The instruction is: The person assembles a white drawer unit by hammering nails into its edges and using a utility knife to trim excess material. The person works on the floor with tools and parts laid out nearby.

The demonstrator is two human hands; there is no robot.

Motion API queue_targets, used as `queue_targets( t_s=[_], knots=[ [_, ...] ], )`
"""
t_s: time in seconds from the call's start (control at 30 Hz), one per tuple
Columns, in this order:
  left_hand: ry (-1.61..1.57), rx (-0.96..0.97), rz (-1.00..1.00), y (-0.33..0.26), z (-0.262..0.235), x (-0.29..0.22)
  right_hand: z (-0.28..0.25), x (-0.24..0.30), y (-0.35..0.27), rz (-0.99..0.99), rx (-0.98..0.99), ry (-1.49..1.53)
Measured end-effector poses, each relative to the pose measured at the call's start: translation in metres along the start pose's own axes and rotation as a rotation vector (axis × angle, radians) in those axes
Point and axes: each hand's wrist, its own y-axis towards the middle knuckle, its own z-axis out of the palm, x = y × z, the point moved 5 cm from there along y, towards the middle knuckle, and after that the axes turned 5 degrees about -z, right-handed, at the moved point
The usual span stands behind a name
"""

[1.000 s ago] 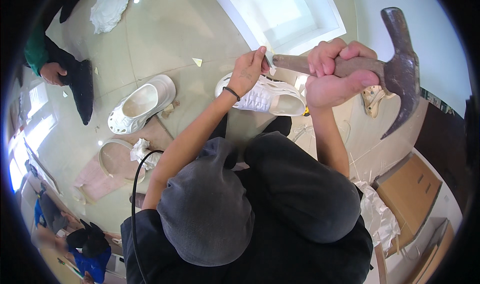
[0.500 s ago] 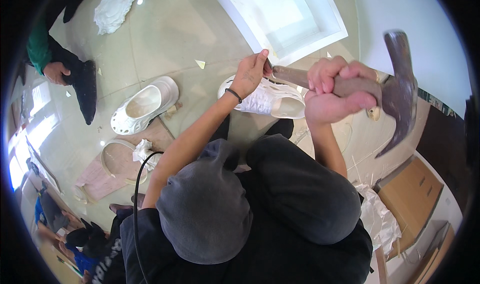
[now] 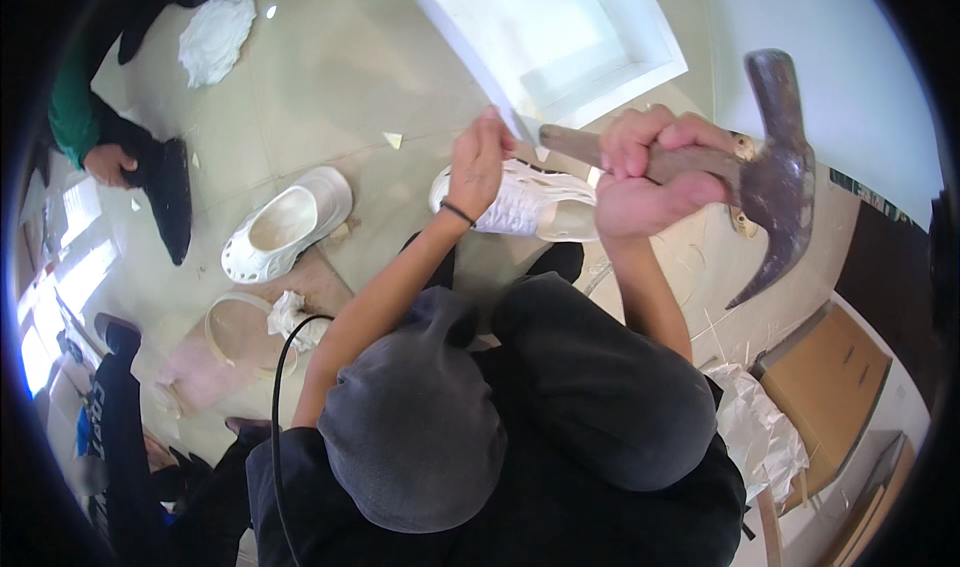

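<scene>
My right hand (image 3: 665,172) is wrapped round the wooden handle of a claw hammer (image 3: 785,172), close under its dark metal head. The handle's free end points left, toward my left hand (image 3: 480,167). That hand is closed, fingertips together at the near corner of a white rectangular frame (image 3: 635,85); what it pinches, if anything, I cannot make out. Below my hands, white clogs (image 3: 565,219) show on my feet, one partly behind my left hand.
An empty white clog (image 3: 290,222) lies left on the tiled floor, beside a brown board (image 3: 205,367) and a tape loop (image 3: 215,327). Crumpled white material (image 3: 218,37) lies far left. Another person's hand (image 3: 108,164) is near. Cardboard (image 3: 825,397) and crumpled paper (image 3: 750,427) sit right.
My left hand has shifted slightly left, and the hammer in my right hand has moved a little left too. At the lower left, people in the background have changed position.
</scene>
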Motion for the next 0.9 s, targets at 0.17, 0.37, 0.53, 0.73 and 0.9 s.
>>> queue_targets(
  t_s=[0.17,0.37,0.53,0.73,0.9],
  knots=[
    [0.281,-0.264,0.531,-0.003,-0.003,-0.066,-0.046,-0.001,0.024,-0.069,-0.089,0.058],
    [0.614,0.109,0.795,0.042,0.102,-0.099,-0.133,-0.027,0.111,0.014,-0.22,0.149],
    [0.866,0.315,0.513,0.085,0.178,-0.078,-0.138,-0.063,0.151,0.134,-0.296,-0.107],
    [0.828,0.408,0.307,0.11,0.193,-0.088,-0.145,-0.095,0.17,0.13,-0.297,-0.147],
    [0.798,0.444,0.294,0.12,0.194,-0.082,-0.143,-0.099,0.173,0.122,-0.302,-0.18]
  ],
)
